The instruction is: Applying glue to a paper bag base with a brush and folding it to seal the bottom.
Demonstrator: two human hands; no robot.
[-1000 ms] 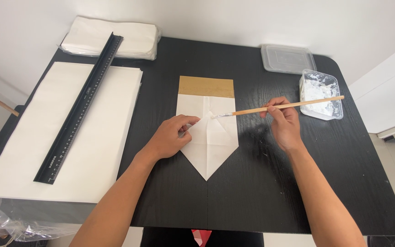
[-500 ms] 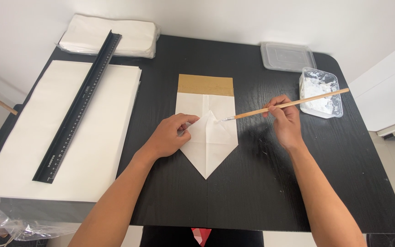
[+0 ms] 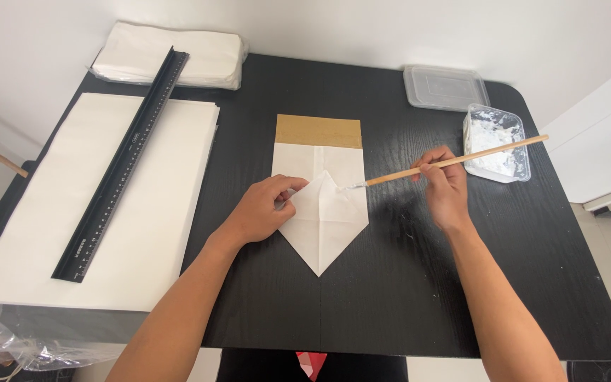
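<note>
Brush tip at folded paper's flap

Left hand (image 3: 259, 212) pins paper (image 3: 321, 212); right hand (image 3: 447, 185) fingers pinch brush (image 3: 454, 161); tub (image 3: 496, 141) at two o'clock; paste might smear if paper shifts

We see bare black table (image 3: 390, 304) along the near edge, open for passing. Toward the far right corner, a clear plastic tub of white paste (image 3: 496, 143) and a clear flat lid (image 3: 445, 88) block us; a long black ruler (image 3: 123, 161) on white paper sheets (image 3: 157, 233) fills the left side.
</note>
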